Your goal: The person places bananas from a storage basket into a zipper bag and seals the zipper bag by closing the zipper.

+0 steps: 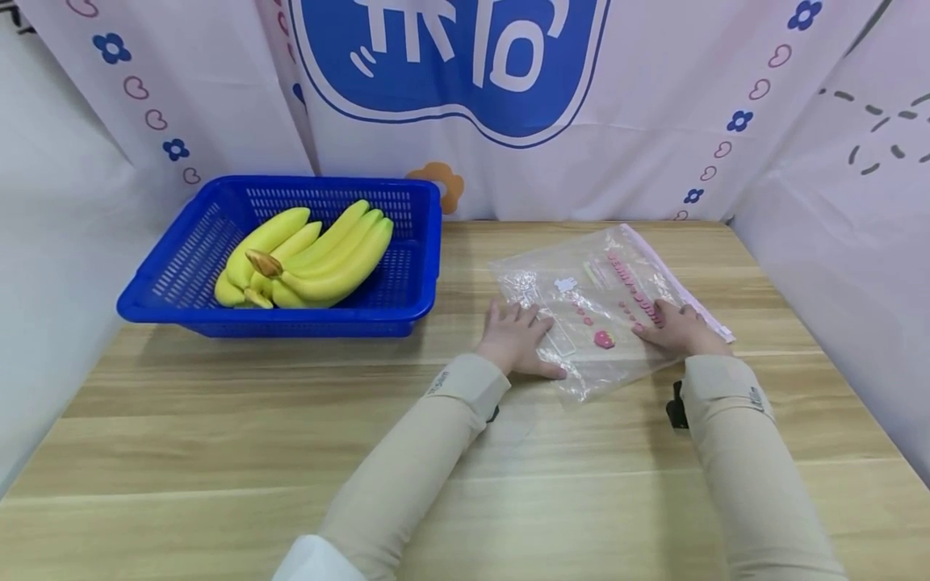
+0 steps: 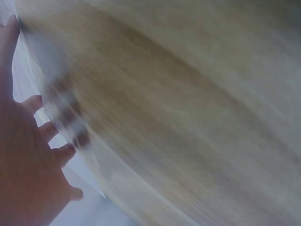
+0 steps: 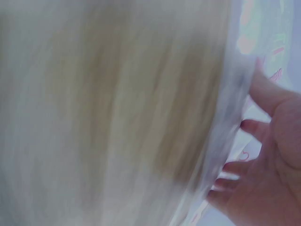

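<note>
A clear plastic zip bag with pink lettering and a strawberry print lies flat at the right of the table, its pink zip edge toward the upper right. My left hand rests on the bag's lower left part, fingers spread. On the bag's right side lies my right hand, its fingers reaching over the printed lettering. Both wrist views show the left hand and the right hand with fingers extended, touching the surface. Neither hand holds anything.
A blue plastic basket stands at the back left of the wooden table. Inside are several yellow bananas in bunches. A printed white cloth hangs behind the table.
</note>
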Action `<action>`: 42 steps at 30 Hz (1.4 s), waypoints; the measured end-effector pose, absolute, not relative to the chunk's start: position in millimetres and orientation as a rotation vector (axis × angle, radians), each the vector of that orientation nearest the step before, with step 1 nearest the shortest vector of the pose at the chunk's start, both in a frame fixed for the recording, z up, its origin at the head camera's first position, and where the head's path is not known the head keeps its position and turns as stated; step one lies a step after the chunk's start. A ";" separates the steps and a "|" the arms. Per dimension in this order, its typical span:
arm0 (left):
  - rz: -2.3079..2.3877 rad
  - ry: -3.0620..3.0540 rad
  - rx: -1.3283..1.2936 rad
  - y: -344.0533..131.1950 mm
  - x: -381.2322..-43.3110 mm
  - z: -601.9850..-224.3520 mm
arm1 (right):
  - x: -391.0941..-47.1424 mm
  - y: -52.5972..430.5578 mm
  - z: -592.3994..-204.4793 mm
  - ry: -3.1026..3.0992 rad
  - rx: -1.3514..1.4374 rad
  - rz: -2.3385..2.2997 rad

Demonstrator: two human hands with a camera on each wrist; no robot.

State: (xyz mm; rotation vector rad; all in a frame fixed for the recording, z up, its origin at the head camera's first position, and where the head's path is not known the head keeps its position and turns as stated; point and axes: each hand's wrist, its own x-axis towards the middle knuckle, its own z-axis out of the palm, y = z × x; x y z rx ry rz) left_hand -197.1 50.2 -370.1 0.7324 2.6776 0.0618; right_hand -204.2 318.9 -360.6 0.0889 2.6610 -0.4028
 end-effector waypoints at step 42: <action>0.114 2.894 0.595 29.5 -212.5 -368.3 | -205.7 278.0 -351.6 2.582 0.128 -0.129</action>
